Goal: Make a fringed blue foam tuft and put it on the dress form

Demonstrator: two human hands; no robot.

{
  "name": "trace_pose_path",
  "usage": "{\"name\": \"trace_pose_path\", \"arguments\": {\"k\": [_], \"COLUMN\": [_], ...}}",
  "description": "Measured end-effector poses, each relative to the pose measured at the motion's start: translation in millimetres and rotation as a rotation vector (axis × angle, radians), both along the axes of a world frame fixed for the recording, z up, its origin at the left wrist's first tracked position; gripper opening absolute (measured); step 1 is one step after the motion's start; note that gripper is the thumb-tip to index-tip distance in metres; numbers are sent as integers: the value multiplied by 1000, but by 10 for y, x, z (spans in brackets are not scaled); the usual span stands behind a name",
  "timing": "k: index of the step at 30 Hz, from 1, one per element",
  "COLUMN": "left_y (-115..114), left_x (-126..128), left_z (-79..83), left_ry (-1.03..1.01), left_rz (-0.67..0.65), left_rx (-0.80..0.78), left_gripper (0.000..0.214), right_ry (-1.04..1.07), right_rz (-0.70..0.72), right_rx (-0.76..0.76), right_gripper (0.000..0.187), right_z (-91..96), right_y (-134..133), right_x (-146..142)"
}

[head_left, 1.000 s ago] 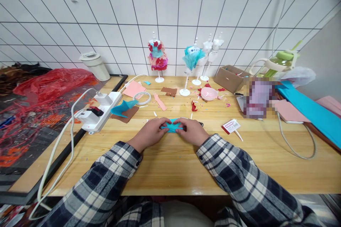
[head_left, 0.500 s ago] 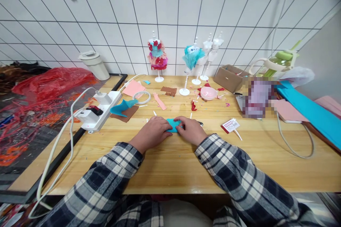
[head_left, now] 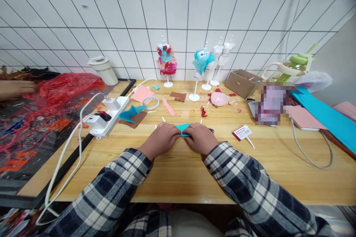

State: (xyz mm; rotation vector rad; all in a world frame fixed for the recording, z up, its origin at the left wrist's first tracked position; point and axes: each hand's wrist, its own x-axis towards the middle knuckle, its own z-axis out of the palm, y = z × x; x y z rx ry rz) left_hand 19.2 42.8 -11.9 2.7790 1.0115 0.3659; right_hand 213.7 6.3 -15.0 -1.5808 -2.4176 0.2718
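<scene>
A small piece of blue crepe paper (head_left: 183, 127) lies low over the wooden table between my hands. My left hand (head_left: 164, 137) is closed on its left end, fingers pressed together. On the opposite end, my right hand (head_left: 200, 137) pinches it with curled fingers, and the paper's lower part is hidden behind the fingertips. Just right of my right hand, the dark handle end of a tool (head_left: 211, 130) shows; the rest is covered. Farther back stand a small mannequin in a red, pink and blue paper dress (head_left: 167, 61) and one with a blue ruffled top (head_left: 203, 63).
A power strip (head_left: 111, 116) with cables lies left, beside a roll of tape (head_left: 150, 102) and paper pieces. A pink bowl (head_left: 219, 99), cardboard box (head_left: 242, 82) and label card (head_left: 241, 132) are to the right. Another person's hand (head_left: 18, 89) is at far left.
My fingers have closed further over the blue crepe paper, which now shows as a narrower strip. Another person's hand has come into view at far left. The view has shifted slightly.
</scene>
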Motion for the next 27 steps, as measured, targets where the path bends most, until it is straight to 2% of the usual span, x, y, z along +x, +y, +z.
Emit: {"name": "trace_pose_path", "arguments": {"k": [4,8,13,17,21,23,27], "left_y": [3,34,48,7,-34,-42,-43], "left_x": [-5,-4,-32,-67,-48,-18,20], "left_z": [-32,-59,-42,58,133,136,129], "left_ry": [-129,-164,-152,-109,34,96,128], "left_rz": [24,69,98,84,-72,-112,-96], "left_rx": [-99,-163,-163,-42,140,141,92], "left_gripper": [35,23,30,27,20,21,22], "right_ry": [39,162,235,216,170,166,204], "right_rz": [-28,-75,-176,-173,-183,-201,-217], "right_rx": [-28,-110,-152,-146,-138,-150,-103], "right_gripper": [22,25,27,26,30,33,35], "right_z": [-3,-5,-36,-50,-52,-59,-50], "right_y": [15,35,55,52,34,25,11], "right_x": [11,35,30,-7,-49,-64,-59]}}
